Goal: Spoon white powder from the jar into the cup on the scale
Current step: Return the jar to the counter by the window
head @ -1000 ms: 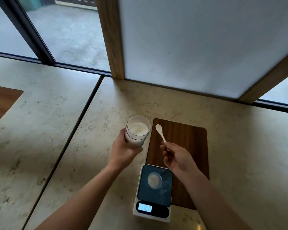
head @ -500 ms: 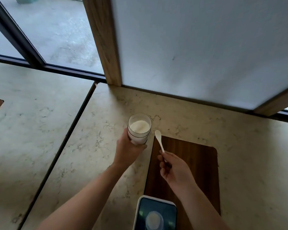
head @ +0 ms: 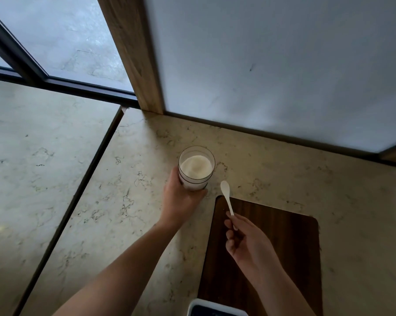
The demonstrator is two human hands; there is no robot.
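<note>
A clear glass jar holding white powder stands open on the marble counter, gripped from the left and below by my left hand. My right hand pinches the handle of a small white spoon, whose bowl points up toward the jar, a little to its lower right and apart from it. The bowl looks bare of powder. Only the top edge of the scale shows at the bottom of the view; the cup on it is out of view.
A dark wooden board lies under my right hand. A wooden post and a pale wall panel close off the counter behind the jar. A dark seam splits the marble counter to the left.
The view has tilted upward, so the scale and its cup have slid to the bottom edge. Both hands keep their grips; the spoon stays just right of the jar.
</note>
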